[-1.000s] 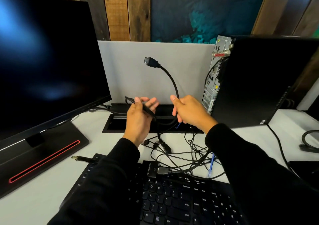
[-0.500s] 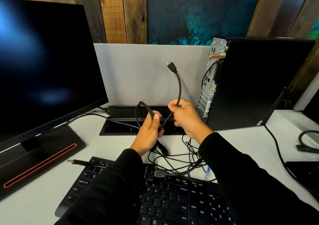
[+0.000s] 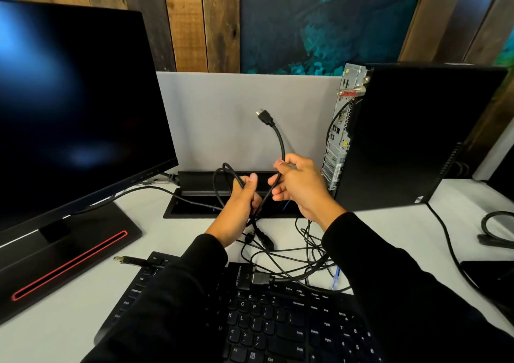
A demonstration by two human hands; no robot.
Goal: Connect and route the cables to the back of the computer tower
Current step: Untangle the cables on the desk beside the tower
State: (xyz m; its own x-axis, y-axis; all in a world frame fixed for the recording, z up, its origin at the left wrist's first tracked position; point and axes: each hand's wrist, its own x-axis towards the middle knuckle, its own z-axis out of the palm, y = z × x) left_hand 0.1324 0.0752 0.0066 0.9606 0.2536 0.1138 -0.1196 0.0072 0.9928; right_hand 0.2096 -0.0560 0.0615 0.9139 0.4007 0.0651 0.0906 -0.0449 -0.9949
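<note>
So a black cable [image 3: 281, 151] is being held up in front of the grey divider panel [image 3: 222, 118], over the open cable tray [image 3: 200, 193] set in the white counter [image 3: 61, 332]. It's pinched by the right hand [image 3: 299, 184] between thumb and forefinger, with the other fingers loosely curled below. From that pinch the free end arcs upward and bends left, so its plug [image 3: 264, 118] is pointed up and to the left, away from the computer tower [image 3: 411, 137]. The long axis of that raised stretch is close to vertical, leaning left near the top.

Below the pinch, the same cable is run down and left into the left hand [image 3: 241, 204], which is clenched round it. A loop of it is stuck out past the left hand toward the monitor [image 3: 72, 106], and a lead is trailed from there under the screen.

The tower is stood upright on the right, just beside the right hand, with its rear port panel [image 3: 340, 129] turned toward the middle of the counter. One thin black lead is already plugged in high on that panel.

A tangle of loose cables [image 3: 294, 259] is left lying on the counter between the tray and the keyboard [image 3: 264, 321], with a blue-tipped connector [image 3: 336, 278] at its right edge.
</note>
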